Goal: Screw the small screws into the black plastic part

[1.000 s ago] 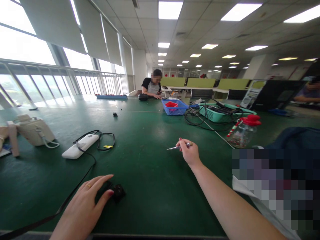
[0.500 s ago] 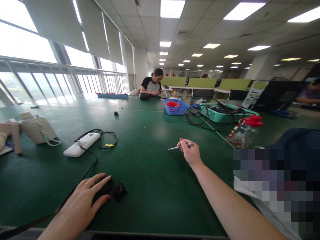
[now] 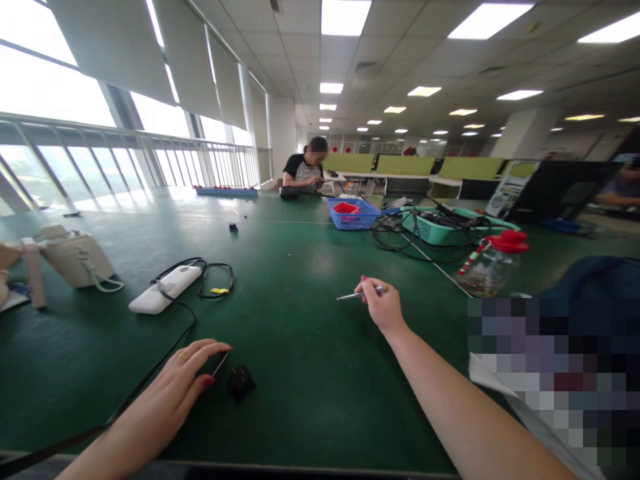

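left hand (image 3: 187,373) slid off black part (image 3: 241,383); power bank (image 3: 165,289) beyond.

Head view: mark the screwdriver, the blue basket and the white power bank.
screwdriver (image 3: 350,295), head view, on the metal shaft
blue basket (image 3: 357,219), head view, on the front wall
white power bank (image 3: 165,289), head view, on the top face

A white box (image 3: 165,289) with a black cord is lying on the green worktop (image 3: 300,267). A blue basket (image 3: 351,215) is sitting beside a green basket (image 3: 440,228) full of wires. A jar with a red lid (image 3: 487,262) is standing near them. A person (image 3: 306,171) is sitting far away.
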Demonstrator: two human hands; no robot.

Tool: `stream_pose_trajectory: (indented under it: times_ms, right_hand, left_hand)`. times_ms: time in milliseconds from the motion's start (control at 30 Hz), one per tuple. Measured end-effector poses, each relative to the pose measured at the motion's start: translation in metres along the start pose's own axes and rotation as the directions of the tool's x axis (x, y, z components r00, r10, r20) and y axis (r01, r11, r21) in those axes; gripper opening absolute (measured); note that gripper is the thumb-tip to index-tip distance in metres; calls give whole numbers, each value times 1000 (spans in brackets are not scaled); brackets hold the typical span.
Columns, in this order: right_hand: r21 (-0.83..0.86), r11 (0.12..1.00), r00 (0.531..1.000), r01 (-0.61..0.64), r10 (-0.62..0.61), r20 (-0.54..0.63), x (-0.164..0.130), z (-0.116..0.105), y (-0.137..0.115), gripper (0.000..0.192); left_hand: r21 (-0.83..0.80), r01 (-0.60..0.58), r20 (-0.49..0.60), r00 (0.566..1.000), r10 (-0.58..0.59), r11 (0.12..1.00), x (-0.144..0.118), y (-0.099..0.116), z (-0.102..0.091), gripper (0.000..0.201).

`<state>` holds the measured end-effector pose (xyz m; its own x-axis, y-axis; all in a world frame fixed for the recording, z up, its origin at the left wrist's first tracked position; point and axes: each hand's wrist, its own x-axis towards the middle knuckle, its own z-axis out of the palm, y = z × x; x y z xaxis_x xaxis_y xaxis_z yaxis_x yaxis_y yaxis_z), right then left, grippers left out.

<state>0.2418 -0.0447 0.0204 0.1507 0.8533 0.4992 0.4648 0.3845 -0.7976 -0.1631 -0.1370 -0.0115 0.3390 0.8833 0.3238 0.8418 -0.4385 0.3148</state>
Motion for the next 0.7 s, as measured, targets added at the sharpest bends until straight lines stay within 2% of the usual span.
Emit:
stream_pose_trajectory:
  times_ms: [133,300,467,700]
  right_hand:
    - [5,1000,1000,3,-3,-2,0,0,0,45]
    - [38,999,1000,-9,9,3,0,1,0,44]
    - [43,999,1000,-15,15,2,0,1,0,42]
    - [36,999,1000,-15,15,-12,-1,2,-2,41]
  left_hand:
    - [-61,-74,-14,997,73,995,1,24,-6,41]
    - [-31,-158,132,978,160,987,2,48,-10,53]
    - [-28,-168,224,960,170,985,5,52,-8,59]
    - [-42,-166,245,954,171,985,4,48,-2,64]
